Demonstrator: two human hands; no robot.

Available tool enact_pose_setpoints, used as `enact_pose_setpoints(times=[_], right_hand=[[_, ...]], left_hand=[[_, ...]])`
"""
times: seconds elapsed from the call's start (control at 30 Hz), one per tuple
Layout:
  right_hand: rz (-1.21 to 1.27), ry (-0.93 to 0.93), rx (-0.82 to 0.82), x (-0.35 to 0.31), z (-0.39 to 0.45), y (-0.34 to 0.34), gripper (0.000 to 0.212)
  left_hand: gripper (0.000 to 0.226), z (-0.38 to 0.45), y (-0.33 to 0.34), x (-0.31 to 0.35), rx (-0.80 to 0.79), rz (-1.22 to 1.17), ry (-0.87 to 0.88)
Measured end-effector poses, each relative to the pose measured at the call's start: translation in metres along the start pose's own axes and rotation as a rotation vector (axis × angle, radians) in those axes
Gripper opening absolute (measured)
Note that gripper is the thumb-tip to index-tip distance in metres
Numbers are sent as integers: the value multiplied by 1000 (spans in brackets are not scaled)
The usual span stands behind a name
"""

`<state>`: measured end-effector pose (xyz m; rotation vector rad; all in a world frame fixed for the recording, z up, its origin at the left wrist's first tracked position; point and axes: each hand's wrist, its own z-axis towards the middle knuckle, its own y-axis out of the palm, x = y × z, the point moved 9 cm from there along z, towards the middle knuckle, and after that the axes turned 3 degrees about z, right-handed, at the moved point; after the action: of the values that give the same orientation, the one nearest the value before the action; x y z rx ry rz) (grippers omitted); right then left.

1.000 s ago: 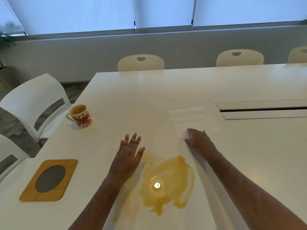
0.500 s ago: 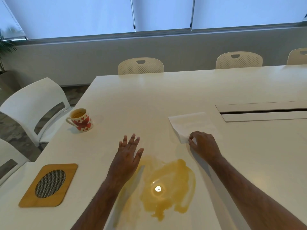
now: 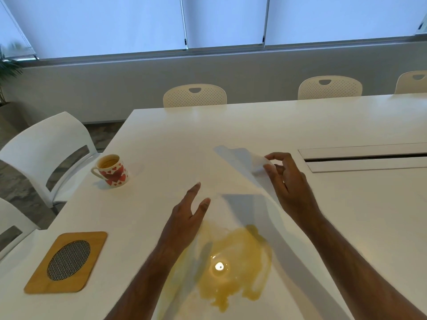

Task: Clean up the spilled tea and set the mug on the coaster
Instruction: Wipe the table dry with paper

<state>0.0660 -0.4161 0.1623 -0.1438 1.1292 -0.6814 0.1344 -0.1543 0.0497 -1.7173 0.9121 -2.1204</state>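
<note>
A yellow tea puddle point(image 3: 233, 264) spreads on the white table point(image 3: 346, 227) close to me. My right hand point(image 3: 288, 188) pinches a corner of a white paper napkin point(image 3: 240, 179) and holds it lifted above the table, just beyond the puddle. My left hand point(image 3: 187, 213) hovers with fingers apart at the puddle's far left edge, near the napkin's lower edge. A white mug with red hearts point(image 3: 112, 170), holding some tea, stands upright at the table's left edge. The wooden coaster point(image 3: 68, 262) with a mesh centre lies at the near left.
White chairs point(image 3: 46, 153) stand along the left side, and cream chairs point(image 3: 195, 95) line the far side. A recessed cable slot point(image 3: 365, 158) runs across the table on the right. A plant point(image 3: 7, 72) is at the far left.
My right hand has pinched the napkin and lifted it off the table. My left hand has turned edge-on and moved slightly towards the napkin.
</note>
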Motion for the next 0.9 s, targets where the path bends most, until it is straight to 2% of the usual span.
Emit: enact_pose_setpoints(times=[0.1, 0.23, 0.3, 0.37, 0.43, 0.5, 0.67, 0.9], right_hand=[[147, -21, -54, -28, -6, -2, 24], [281, -37, -66, -54, -14, -5, 26], [373, -15, -39, -59, -16, -11, 26], [412, 8, -8, -57, -15, -17, 28], [389, 26, 15, -52, -13, -21, 30], [342, 39, 41, -46, -12, -25, 31], [339, 176, 90, -11, -21, -25, 26], [521, 400, 54, 33, -54, 13, 26]], left_hand=[[64, 0, 2, 18, -15, -270, -20], [72, -2, -3, 46, -5, -419, -30], [68, -7, -2, 59, -58, -489, -34], [57, -15, 4, 68, -156, -656, -26], [52, -25, 7, 66, -200, -846, -106], [50, -32, 9, 58, -186, -938, -210], [42, -40, 1, 41, -30, -837, -256], [9, -45, -16, 70, 66, -398, -23]])
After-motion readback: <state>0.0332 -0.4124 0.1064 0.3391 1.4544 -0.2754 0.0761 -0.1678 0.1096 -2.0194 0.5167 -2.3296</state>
